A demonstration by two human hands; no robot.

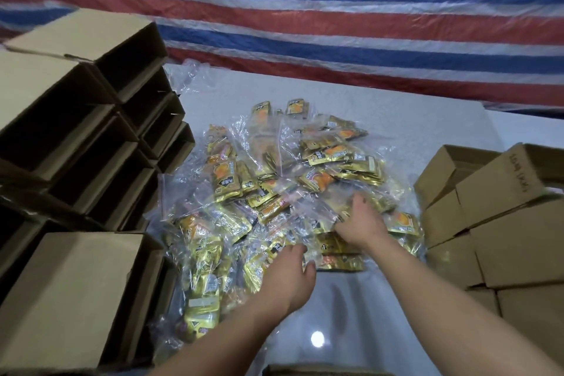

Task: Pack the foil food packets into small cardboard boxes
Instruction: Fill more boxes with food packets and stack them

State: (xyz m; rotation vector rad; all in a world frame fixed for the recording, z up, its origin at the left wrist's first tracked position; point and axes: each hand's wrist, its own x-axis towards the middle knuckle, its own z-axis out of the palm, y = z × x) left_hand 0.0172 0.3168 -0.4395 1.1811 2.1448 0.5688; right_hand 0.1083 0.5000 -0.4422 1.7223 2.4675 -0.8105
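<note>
A heap of gold foil food packets (290,180), bundled in clear plastic bags, covers the middle of the white table (427,119). My left hand (288,279) reaches into the near edge of the heap, its fingers curled down over a bag of packets (259,268). Further in, my right hand (360,223) digs into the pile with its fingers bent round a clear bag (317,207); its fingertips are hidden by plastic. A flat stack of gold packets (341,262) lies between the two hands. Small cardboard boxes stand on both sides.
Open empty cardboard boxes (100,137) are stacked on their sides at the left, openings facing the heap. More small boxes (503,223) are stacked at the right. A red, white and blue striped tarp (305,9) hangs behind the table. Another box edge (305,371) shows at the bottom.
</note>
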